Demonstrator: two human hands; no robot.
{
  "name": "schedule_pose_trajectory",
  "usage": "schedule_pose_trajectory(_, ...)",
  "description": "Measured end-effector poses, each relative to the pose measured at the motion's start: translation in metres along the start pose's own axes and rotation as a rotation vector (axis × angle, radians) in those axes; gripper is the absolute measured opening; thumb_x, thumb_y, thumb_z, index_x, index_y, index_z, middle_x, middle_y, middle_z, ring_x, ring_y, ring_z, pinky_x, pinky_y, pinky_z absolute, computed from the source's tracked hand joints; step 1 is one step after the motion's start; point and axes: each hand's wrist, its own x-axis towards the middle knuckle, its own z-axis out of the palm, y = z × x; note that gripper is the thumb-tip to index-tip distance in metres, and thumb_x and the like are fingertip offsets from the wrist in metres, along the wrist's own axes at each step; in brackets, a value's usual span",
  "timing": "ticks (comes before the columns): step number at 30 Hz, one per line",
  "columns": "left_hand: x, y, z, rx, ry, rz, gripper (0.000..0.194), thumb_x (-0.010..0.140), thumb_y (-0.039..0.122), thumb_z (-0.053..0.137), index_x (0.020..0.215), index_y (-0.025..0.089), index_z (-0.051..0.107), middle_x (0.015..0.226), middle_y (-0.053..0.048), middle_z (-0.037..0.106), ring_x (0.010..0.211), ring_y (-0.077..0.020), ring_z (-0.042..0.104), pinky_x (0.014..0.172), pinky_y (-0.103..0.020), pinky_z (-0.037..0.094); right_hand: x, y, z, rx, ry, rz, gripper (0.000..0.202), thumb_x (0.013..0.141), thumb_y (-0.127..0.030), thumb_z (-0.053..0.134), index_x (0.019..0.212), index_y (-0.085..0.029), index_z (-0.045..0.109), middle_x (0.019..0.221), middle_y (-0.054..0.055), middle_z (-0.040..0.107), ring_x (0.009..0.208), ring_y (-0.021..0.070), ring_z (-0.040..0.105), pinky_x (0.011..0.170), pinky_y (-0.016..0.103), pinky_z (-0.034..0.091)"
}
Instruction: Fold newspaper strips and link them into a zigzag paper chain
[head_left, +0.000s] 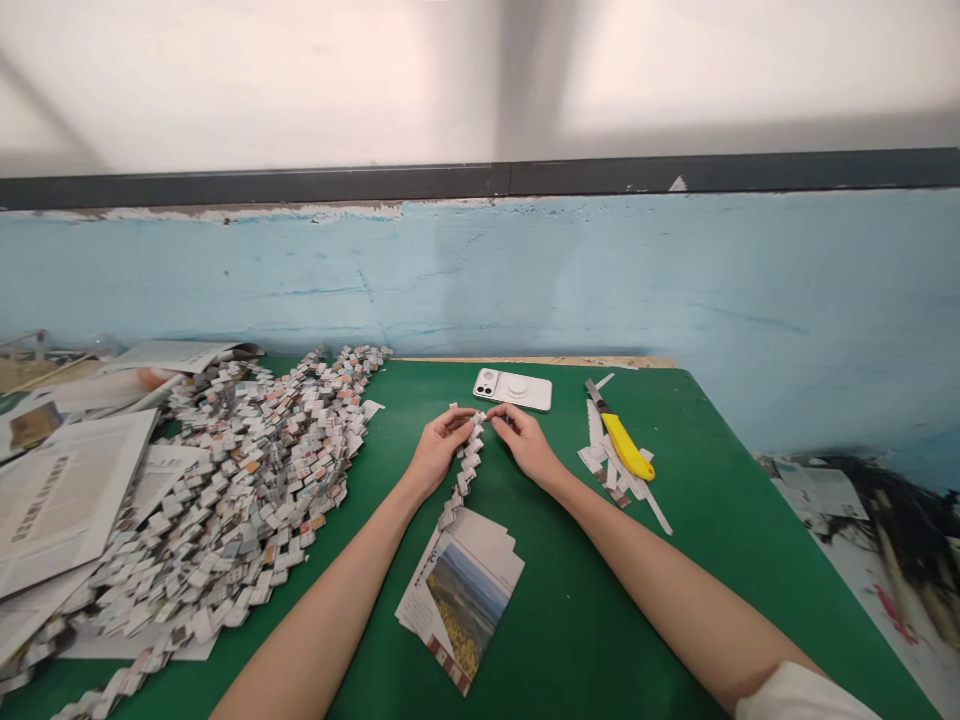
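A zigzag chain of folded paper (463, 475) hangs toward me from between my hands. My left hand (439, 448) is closed around its upper end, thumb and fingers pinching it. At the same end, the fingertips of my right hand (523, 438) are pressed together; a small bit of the folded paper seems to be between them, though it is mostly hidden. The chain's lower end rests on a stack of cut paper pieces (480, 590), the top one printed with a landscape picture.
A big heap of folded paper chain (247, 490) covers the left side, beside newspaper sheets (67, 500). A white phone (532, 391) lies beyond my hands. At right, a yellow-handled utility knife (626, 445) rests on paper strips (611, 465). The green table (720, 560) ends at right.
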Motion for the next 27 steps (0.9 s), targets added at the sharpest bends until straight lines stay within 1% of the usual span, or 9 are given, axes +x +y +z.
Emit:
schedule_pose_trajectory(2, -0.0011, 0.0005, 0.0003, 0.057, -0.025, 0.026, 0.036, 0.077, 0.044, 0.082, 0.104, 0.020, 0.075, 0.101, -0.007, 0.072, 0.090, -0.0179, 0.065, 0.076, -0.026, 0.051, -0.0011, -0.0033, -0.0002, -0.034, 0.017, -0.005, 0.031, 0.094, -0.051, 0.058, 0.099, -0.021, 0.066, 0.075, 0.000, 0.055, 0.065, 0.0154, 0.044, 0.059, 0.027, 0.037)
schedule_pose_trajectory(4, -0.0017, 0.0008, 0.0007, 0.081, -0.038, 0.044, 0.035, 0.078, 0.044, 0.081, 0.103, 0.020, 0.074, 0.101, -0.008, 0.072, 0.094, -0.0195, 0.065, 0.078, -0.028, 0.051, -0.0016, -0.0052, 0.0002, -0.029, 0.022, -0.006, 0.031, 0.092, -0.051, 0.061, 0.099, -0.020, 0.067, 0.074, 0.000, 0.054, 0.064, 0.0150, 0.043, 0.059, 0.027, 0.035)
schedule_pose_trajectory(7, -0.0019, 0.0018, 0.0014, 0.078, -0.031, 0.053, 0.034, 0.077, 0.044, 0.082, 0.100, 0.020, 0.074, 0.097, -0.007, 0.071, 0.091, -0.0192, 0.066, 0.076, -0.027, 0.051, -0.0017, -0.0054, 0.0007, -0.018, 0.022, -0.010, 0.031, 0.091, -0.050, 0.063, 0.099, -0.021, 0.067, 0.071, -0.001, 0.051, 0.063, 0.0148, 0.041, 0.058, 0.027, 0.034)
schedule_pose_trajectory(11, -0.0019, 0.0029, 0.0017, 0.067, -0.032, 0.058, 0.035, 0.076, 0.044, 0.083, 0.098, 0.019, 0.073, 0.097, -0.007, 0.071, 0.088, -0.0191, 0.065, 0.074, -0.027, 0.050, -0.0014, -0.0046, 0.0010, -0.012, 0.024, -0.010, 0.032, 0.090, -0.051, 0.063, 0.098, -0.020, 0.067, 0.071, -0.001, 0.050, 0.063, 0.0152, 0.042, 0.058, 0.028, 0.034)
schedule_pose_trajectory(16, -0.0028, 0.0037, 0.0013, 0.128, -0.054, 0.069, 0.035, 0.079, 0.045, 0.080, 0.101, 0.019, 0.073, 0.089, -0.006, 0.069, 0.081, -0.0175, 0.063, 0.069, -0.026, 0.047, -0.0022, -0.0055, 0.0010, -0.023, 0.039, -0.001, 0.030, 0.090, -0.049, 0.063, 0.096, -0.020, 0.066, 0.069, -0.001, 0.047, 0.062, 0.0147, 0.039, 0.056, 0.027, 0.033)
schedule_pose_trajectory(21, -0.0045, 0.0066, 0.0035, 0.194, -0.059, 0.102, 0.035, 0.079, 0.045, 0.079, 0.101, 0.018, 0.073, 0.090, -0.007, 0.069, 0.084, -0.0191, 0.063, 0.073, -0.027, 0.048, -0.0025, -0.0056, 0.0009, -0.045, 0.044, -0.002, 0.025, 0.090, -0.044, 0.062, 0.095, -0.020, 0.065, 0.069, -0.002, 0.045, 0.061, 0.0145, 0.038, 0.057, 0.027, 0.031)
schedule_pose_trajectory(27, -0.0045, 0.0064, 0.0033, 0.183, -0.061, 0.102, 0.035, 0.080, 0.044, 0.079, 0.101, 0.018, 0.072, 0.088, -0.006, 0.068, 0.083, -0.0186, 0.062, 0.072, -0.027, 0.048, -0.0029, -0.0050, 0.0020, -0.049, 0.039, -0.006, 0.025, 0.090, -0.045, 0.062, 0.092, -0.021, 0.064, 0.068, -0.002, 0.044, 0.061, 0.0146, 0.038, 0.056, 0.027, 0.031)
